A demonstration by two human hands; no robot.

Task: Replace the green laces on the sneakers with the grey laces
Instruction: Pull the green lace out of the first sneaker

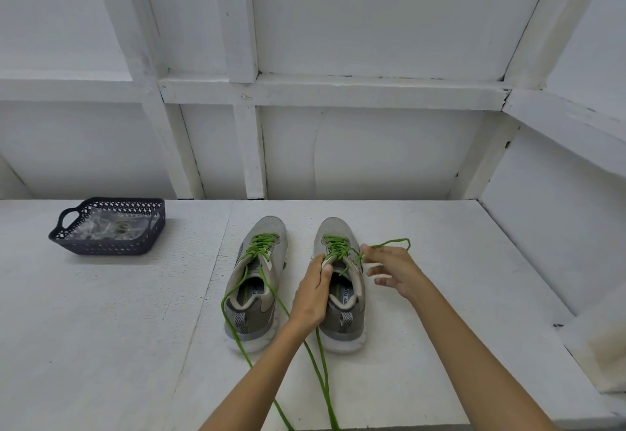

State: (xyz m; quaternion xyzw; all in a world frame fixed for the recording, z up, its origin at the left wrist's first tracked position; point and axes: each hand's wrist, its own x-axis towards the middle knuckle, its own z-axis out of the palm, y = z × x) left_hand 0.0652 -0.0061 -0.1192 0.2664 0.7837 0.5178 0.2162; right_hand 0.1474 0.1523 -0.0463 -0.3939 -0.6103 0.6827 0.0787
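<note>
While both shoes carry green lacing: you are at the unlacing step, and no grey lace is threaded anywhere.
Left hand: it grips the pale tongue of the grey knit sneaker beneath it, with the thumb on the inner face, and steadies the shoe.
Right hand: thumb and forefinger pinch the round green lace beside the upper eyelets. A loop of it arcs just beyond the fingertips, and the other fingers hang loose.
Second grey knit sneaker: it sits just left of your left hand, untied, with its own green lace slack and the ends trailing back under your left forearm.
Dark plastic lattice basket: it is well off to the left of your left hand on the white table. A clear wrapper lies inside; whether it holds the grey laces cannot be told.
Next move: probably keep your hold on the tongue and draw the pinched lace outward. Free one eyelet row at a time towards the toe, pulling straight so the tip does not snag.
</note>
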